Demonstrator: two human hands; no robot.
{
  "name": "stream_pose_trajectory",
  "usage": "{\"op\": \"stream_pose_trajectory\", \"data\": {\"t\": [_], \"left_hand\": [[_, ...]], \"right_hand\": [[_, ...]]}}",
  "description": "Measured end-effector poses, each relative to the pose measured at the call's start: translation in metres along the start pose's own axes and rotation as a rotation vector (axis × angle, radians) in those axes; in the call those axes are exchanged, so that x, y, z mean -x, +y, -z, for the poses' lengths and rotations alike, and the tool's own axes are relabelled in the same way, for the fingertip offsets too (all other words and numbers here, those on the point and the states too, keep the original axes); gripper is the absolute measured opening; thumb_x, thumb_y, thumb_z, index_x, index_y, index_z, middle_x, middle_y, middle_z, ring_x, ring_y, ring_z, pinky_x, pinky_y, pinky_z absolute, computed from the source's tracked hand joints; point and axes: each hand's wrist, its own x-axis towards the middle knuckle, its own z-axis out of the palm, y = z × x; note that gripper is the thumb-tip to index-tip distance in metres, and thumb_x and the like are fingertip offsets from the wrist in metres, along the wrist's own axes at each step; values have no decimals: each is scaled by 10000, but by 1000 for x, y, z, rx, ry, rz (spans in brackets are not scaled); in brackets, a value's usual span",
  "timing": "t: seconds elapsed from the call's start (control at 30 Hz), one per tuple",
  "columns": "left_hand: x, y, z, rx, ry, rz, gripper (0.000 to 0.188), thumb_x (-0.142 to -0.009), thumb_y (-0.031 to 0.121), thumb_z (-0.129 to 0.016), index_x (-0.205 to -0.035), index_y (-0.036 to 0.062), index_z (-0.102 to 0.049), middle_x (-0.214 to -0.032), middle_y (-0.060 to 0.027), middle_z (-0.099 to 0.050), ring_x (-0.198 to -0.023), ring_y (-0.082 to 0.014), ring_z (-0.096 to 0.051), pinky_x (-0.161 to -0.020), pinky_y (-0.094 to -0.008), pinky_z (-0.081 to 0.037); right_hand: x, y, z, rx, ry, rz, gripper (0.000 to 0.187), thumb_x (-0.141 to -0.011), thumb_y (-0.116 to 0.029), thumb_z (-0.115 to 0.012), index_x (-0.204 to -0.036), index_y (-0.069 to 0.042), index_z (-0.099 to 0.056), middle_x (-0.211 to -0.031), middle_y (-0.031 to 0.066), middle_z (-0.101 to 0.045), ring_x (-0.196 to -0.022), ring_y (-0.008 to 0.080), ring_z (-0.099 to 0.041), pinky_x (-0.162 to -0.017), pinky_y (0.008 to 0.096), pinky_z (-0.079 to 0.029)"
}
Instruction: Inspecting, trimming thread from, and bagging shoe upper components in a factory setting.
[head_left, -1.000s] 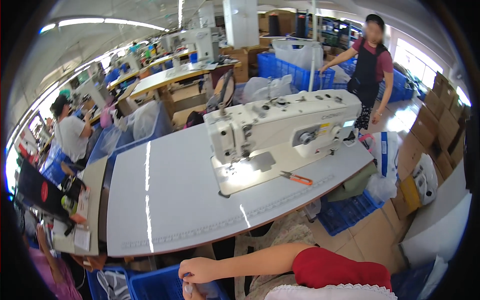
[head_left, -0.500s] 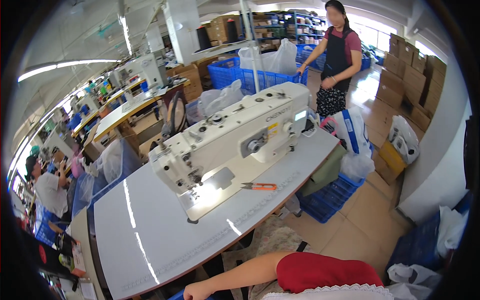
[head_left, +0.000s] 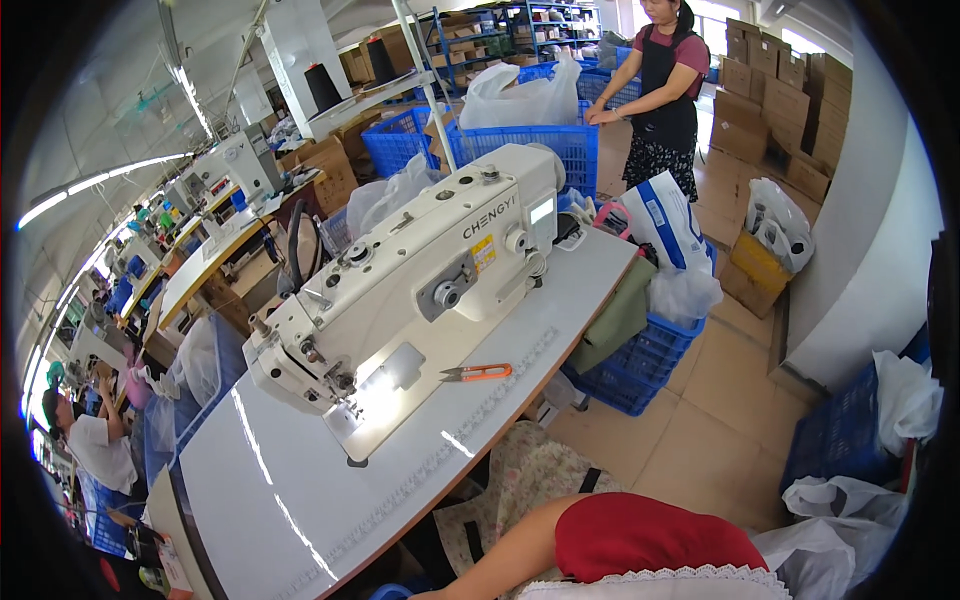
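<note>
My right arm [head_left: 515, 562], in a red sleeve, reaches down to the left below the table's front edge. Its hand is almost wholly cut off by the lower picture edge, so its fingers are hidden; a bit of blue plastic [head_left: 390, 592] shows beside it. My left hand is out of view. A white sewing machine [head_left: 400, 260] stands on the pale tabletop [head_left: 250, 500], its lamp lit over the needle area. Thread snips [head_left: 478, 373] with an orange handle lie on the tabletop in front of the machine. Neither hand touches them.
Right of the table, a blue crate [head_left: 630, 365] holds bags and green cloth [head_left: 612, 325]. A co-worker [head_left: 665, 90] stands behind at a blue basket [head_left: 530, 150] with a plastic bag. Cartons [head_left: 765, 105] are stacked by the wall. Another person [head_left: 100, 450] sits far left.
The view has shifted, moving the machine and table leftward in the picture. My right hand has dropped mostly out of the frame. The co-worker now has both hands at the basket.
</note>
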Motion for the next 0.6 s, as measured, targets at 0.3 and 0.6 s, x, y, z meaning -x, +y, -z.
{"op": "stream_pose_trajectory", "data": {"t": [0.3, 0.6], "left_hand": [[-11, 12, -23, -48, -30, -89, 452, -938, 333, -394, -1157, -36, -538, -936, -146, -555, -712, -183, -528, -627, -279, -454], [0, 17, -15, -169, -55, -135, 442, -939, 325, -396, -1148, -35, -542, -933, -140, -557, -714, -181, -529, -631, -279, -456]], "right_hand": [[13, 22, 10, -281, 190, -385, 124, -759, -162, -594, -837, -67, -615, -768, 109, -622, -720, 285, -599, -642, 382, -476], [12, 69, -60, -835, 144, -439, 266, -773, -265, -643, -931, -52, -625, -874, 140, -650, -772, 218, -612, -698, 350, -486]]}}
